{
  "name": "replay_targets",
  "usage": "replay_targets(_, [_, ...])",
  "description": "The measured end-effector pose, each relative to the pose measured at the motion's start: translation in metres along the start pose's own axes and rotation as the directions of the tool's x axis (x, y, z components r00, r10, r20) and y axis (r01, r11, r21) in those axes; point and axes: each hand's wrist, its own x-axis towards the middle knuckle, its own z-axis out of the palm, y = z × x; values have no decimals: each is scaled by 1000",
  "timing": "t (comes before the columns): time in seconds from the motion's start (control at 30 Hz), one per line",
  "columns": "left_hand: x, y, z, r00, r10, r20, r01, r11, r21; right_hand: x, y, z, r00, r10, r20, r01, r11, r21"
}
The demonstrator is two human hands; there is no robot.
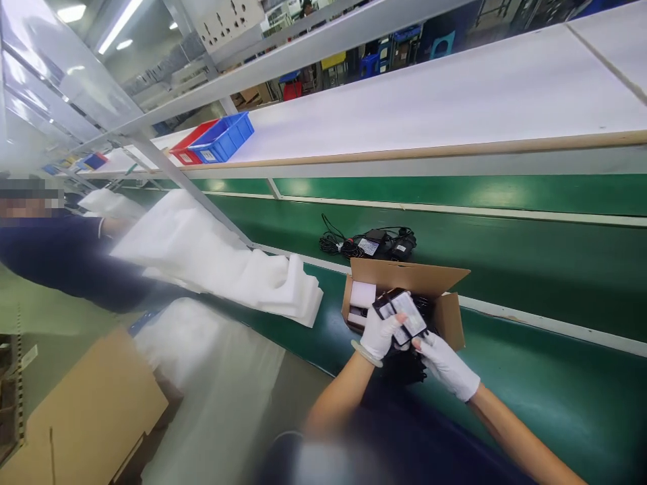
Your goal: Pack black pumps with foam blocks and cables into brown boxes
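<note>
Both my hands wear white gloves and hold a flat black item with white labels (410, 313), tilted above an open cardboard box (404, 271). My left hand (378, 333) grips its near left side, with the fingertips over the label. Pinching its lower right corner is my right hand (449, 362). In the box a white foam block (362, 294) sits at the left, and dark items lie partly hidden behind the held one. Black items (407, 369) show below my hands, too dark to make out. Beyond the box lie black power adapters with coiled cables (373, 244).
Stacked white foam sheets (217, 263) lie left of the box on the green bench (546, 384). A co-worker in dark clothing (55, 252) is at the left, blurred. Blue (225, 138) and red (189, 145) bins stand on the white shelf (429, 101). A large carton (85, 404) is lower left.
</note>
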Motion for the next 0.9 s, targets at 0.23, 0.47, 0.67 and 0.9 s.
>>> replay_targets(0.23, [41, -37, -37, 996, -90, -4, 41, 414, 909, 15, -15, -24, 936, -18, -353, 50, 995, 83])
replay_targets(0.47, [35, -68, -49, 923, -331, 195, -163, 123, 979, 63, -22, -17, 950, -32, -310, -270, 412, -870])
replay_targets(0.67, [38, -62, -53, 911, -355, 211, -144, 206, 968, 76, -14, -21, 934, 85, -346, -353, 82, -932])
replay_targets(0.9, [30, -71, -45, 985, -151, 81, -41, 252, 967, 84, -26, -14, 938, 175, -300, -284, -111, -952])
